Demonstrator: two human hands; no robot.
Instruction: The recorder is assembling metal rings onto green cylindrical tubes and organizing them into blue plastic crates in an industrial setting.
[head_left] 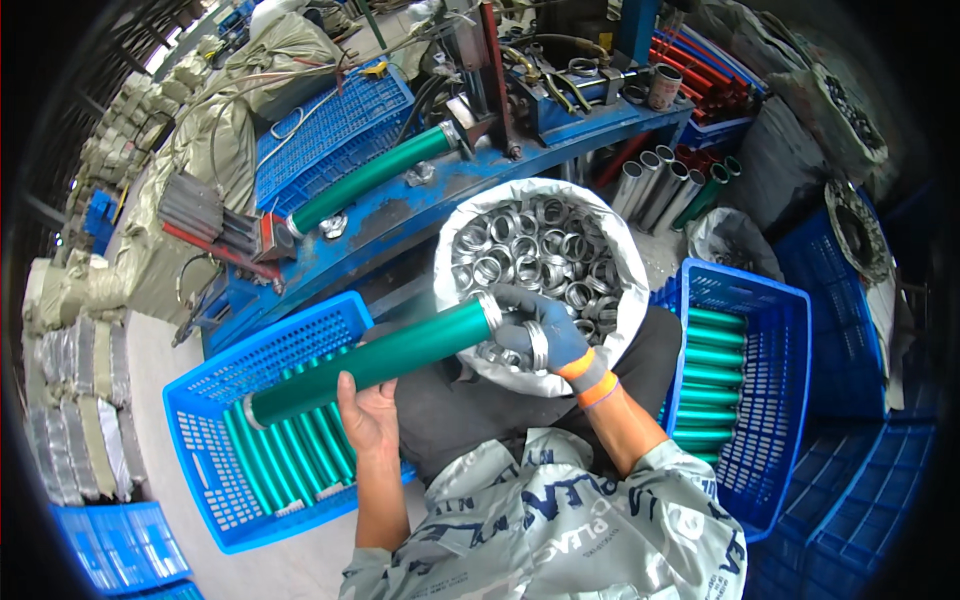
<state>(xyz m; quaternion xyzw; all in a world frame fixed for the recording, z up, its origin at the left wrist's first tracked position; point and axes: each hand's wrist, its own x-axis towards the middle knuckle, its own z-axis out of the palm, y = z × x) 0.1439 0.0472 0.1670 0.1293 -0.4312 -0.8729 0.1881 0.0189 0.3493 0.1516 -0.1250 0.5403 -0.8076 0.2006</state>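
Note:
A green metal tube (385,352) lies slantwise across my lap, its far-left end over the left crate. My bare left hand (370,415) holds it from below near the middle, thumb along its side. At the tube's right end sits a silver metal ring (489,309), touched by the fingers of my gloved right hand (560,332). A second silver ring (538,345) is held in that hand's curled lower fingers. Right below the glove stands a white sack (625,290) full of similar loose rings (527,270). Whether the ring is fully seated on the tube I cannot tell.
Blue crates with green tubes stand at left (205,500) and right (765,500). Ahead, a blue bench machine (400,215) carries another green tube (370,180) between its ends. Pliers (567,92) lie on the bench. Loose upright tubes (660,185) stand beyond the sack.

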